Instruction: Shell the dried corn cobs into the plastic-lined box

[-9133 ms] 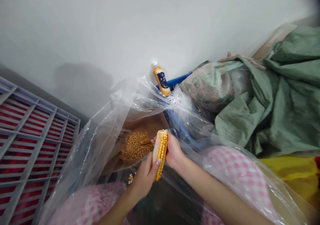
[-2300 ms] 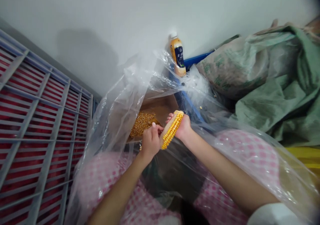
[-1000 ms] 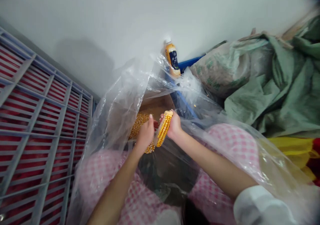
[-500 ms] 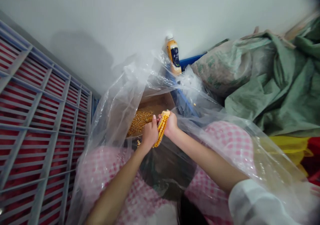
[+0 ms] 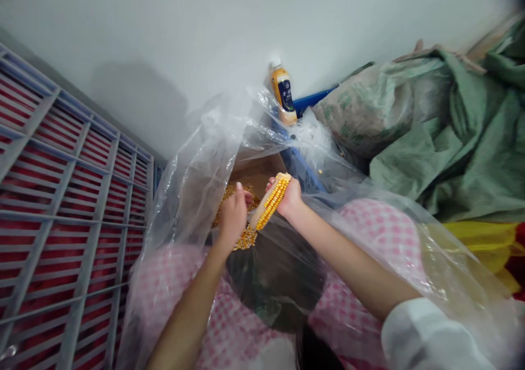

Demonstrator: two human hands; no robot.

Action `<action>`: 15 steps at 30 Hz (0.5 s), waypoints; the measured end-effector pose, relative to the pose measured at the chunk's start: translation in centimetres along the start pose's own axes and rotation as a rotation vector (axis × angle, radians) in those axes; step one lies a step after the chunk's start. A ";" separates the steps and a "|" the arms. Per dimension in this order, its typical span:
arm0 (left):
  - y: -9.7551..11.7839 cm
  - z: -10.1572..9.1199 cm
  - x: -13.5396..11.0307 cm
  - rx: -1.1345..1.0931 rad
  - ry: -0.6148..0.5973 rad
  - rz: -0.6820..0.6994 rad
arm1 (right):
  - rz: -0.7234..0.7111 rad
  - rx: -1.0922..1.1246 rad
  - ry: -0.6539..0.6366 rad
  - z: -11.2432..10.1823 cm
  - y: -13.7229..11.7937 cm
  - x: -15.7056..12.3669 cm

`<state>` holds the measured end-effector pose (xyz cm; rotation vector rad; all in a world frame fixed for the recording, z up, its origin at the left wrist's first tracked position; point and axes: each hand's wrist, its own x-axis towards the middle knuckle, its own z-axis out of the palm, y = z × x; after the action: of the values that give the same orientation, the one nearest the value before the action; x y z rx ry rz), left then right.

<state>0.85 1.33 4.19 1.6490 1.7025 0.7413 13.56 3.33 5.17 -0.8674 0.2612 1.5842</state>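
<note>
My right hand [image 5: 290,197] is wrapped round a corn cob [image 5: 274,201], tilted with its upper end toward the right. Yellow kernels cover the cob's right side, while a pale strip along its left side is bare. Just left of the cob, my left hand [image 5: 233,214] is apart from it, thumb raised and fingers loosely curled, with nothing visible in them. Loose kernels [image 5: 246,238] show in a cluster below the cob, beside my left wrist. More kernels [image 5: 225,200] lie in a brown box [image 5: 262,165] behind my left hand.
Clear plastic sheeting [image 5: 197,156] drapes round the box and over my checked pink-and-white legs [image 5: 381,227]. A grey-blue slatted crate [image 5: 74,195] stands left. An orange drink bottle [image 5: 284,96] leans at the wall, by a blue bin edge [image 5: 303,167]. Green sacks [image 5: 459,140] lie right.
My left hand has moved off the cob to the left and turned. My right hand has shifted the cob slightly right and up, its bare strip now showing. A kernel cluster appears below.
</note>
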 end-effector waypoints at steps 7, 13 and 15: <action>0.4 2.7 -2.7 0.278 -0.028 0.222 | -0.043 0.007 0.046 -0.1 0.7 0.1; -0.5 2.4 -2.2 0.195 -0.054 0.181 | 0.021 -0.024 0.024 -0.6 1.1 0.4; -0.6 2.4 -1.9 0.126 -0.089 0.139 | 0.059 -0.042 -0.016 -0.7 1.3 0.1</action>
<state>2.28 -0.66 2.33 1.8737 1.6134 0.6254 12.62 2.70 4.28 -0.8864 0.2450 1.6560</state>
